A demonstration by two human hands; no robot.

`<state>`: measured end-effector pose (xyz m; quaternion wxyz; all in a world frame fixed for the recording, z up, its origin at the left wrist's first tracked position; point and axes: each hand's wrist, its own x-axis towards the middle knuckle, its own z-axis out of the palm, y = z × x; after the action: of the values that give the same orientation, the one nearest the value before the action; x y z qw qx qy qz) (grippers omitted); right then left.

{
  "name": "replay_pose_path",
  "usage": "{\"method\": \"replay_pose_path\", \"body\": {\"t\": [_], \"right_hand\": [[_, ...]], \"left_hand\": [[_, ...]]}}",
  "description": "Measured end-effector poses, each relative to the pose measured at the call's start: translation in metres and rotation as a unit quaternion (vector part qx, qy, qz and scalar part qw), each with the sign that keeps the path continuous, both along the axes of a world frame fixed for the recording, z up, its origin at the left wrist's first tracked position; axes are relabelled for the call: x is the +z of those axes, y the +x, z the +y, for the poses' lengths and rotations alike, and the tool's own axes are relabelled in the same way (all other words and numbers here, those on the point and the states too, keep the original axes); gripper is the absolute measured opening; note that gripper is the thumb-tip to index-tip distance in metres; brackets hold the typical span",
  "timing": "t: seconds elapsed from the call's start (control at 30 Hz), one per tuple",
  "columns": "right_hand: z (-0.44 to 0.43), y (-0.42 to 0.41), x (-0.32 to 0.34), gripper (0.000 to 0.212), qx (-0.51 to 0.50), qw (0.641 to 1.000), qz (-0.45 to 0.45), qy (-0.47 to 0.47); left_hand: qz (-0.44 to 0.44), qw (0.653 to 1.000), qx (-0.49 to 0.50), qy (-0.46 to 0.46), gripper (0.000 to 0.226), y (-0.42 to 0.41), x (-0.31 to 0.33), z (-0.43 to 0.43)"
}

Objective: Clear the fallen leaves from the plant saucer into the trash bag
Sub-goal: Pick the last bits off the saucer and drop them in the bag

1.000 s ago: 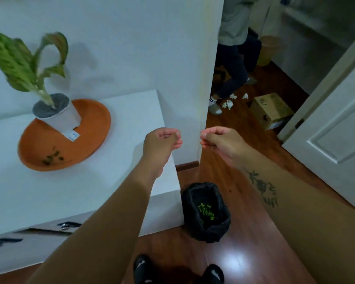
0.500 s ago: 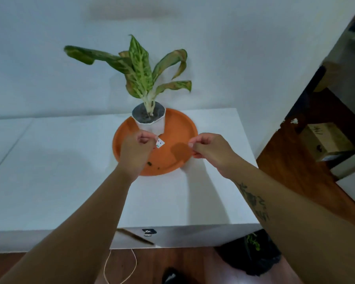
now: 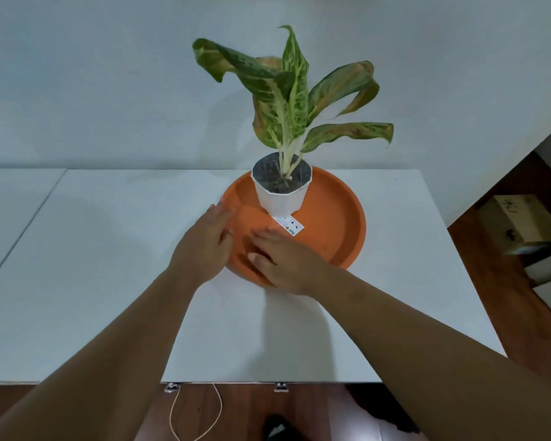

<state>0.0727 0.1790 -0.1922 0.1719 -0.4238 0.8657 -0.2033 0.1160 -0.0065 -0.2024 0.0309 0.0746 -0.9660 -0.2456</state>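
The orange plant saucer (image 3: pixel 337 224) is seen on the white tabletop (image 3: pixel 109 265). Its near-left rim is touched by the flat, spread left hand (image 3: pixel 204 246); the right hand (image 3: pixel 283 262) lies inside, fingers apart, nothing gripped.

The plant saucer (image 3: pixel 337 224) is a round, shallow, orange dish with a raised rim, lying flat on the white counter (image 3: pixel 109 249); its near-left edge sits under both grips, the left grip (image 3: pixel 204 246) flat over the rim's left side, the right grip (image 3: pixel 280 259) spread palm-down inside the near part of the dish; beyond the grips, in the far half of the saucer, stands a white pot (image 3: pixel 282 192) with a green plant; fallen leaves cannot be made out, since the grips cover that patch; a dark shape at the bottom right edge may be the trash bag (image 3: pixel 382 418), well behind the grips.
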Motion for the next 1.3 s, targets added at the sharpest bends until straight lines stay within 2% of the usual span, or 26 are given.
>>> {"method": "replay_pose_path", "body": {"t": [0.13,0.23,0.37,0.4,0.47,0.53,0.57,0.73,0.87,1.0,1.03,1.1,1.2,1.3], "right_hand": [[0.013,0.009,0.0,0.053,0.07,0.995,-0.027,0.066],[0.049,0.009,0.012,0.05,0.087,0.992,-0.013,0.087],[0.069,-0.006,0.019,0.02,0.029,0.999,0.01,-0.019],[0.072,-0.012,0.018,0.02,-0.002,0.999,0.034,-0.031],[0.076,-0.021,0.011,0.043,-0.054,0.996,0.057,0.031],[0.075,-0.023,0.006,0.061,-0.042,0.99,0.06,0.123],[0.071,-0.021,0.004,0.063,-0.021,0.989,0.052,0.136],[0.033,-0.009,0.008,0.062,0.087,0.989,0.008,0.122],[0.054,0.0,0.012,0.061,0.135,0.986,-0.014,0.099],[0.075,-0.012,0.026,0.036,0.115,0.99,-0.076,0.015],[0.078,-0.018,0.025,0.034,0.091,0.993,-0.075,0.0],[0.083,-0.027,0.02,0.043,0.07,0.996,-0.048,0.006],[0.091,-0.022,0.014,0.054,0.1,0.991,0.041,0.078],[0.092,-0.006,0.016,0.053,0.12,0.99,0.057,0.047]], "left_hand": [[-0.007,1.0,-0.003,-0.013,0.066,-0.002,-0.009,-0.002],[0.007,1.0,0.002,-0.018,0.072,-0.003,-0.013,-0.001],[0.012,1.0,0.009,-0.01,0.064,-0.001,-0.015,0.0],[0.012,1.0,0.009,-0.008,0.064,-0.001,-0.015,0.0],[0.006,1.0,0.007,-0.01,0.063,-0.002,-0.014,0.001],[-0.001,1.0,0.011,-0.017,0.06,-0.002,-0.011,0.002],[-0.002,1.0,0.011,-0.023,0.06,-0.003,-0.01,0.002],[-0.012,0.998,0.011,-0.064,0.067,0.002,-0.004,0.007],[-0.046,0.995,0.001,-0.086,0.046,-0.005,-0.003,0.009],[-0.071,0.991,0.004,-0.117,0.047,-0.007,0.003,0.014],[-0.071,0.989,0.006,-0.128,0.047,-0.007,0.003,0.015],[-0.067,0.986,-0.004,-0.154,0.052,-0.003,0.004,0.023],[-0.076,0.979,-0.056,-0.182,0.071,0.001,0.001,0.039],[-0.078,0.98,-0.062,-0.173,0.075,0.003,0.001,0.045]]}}
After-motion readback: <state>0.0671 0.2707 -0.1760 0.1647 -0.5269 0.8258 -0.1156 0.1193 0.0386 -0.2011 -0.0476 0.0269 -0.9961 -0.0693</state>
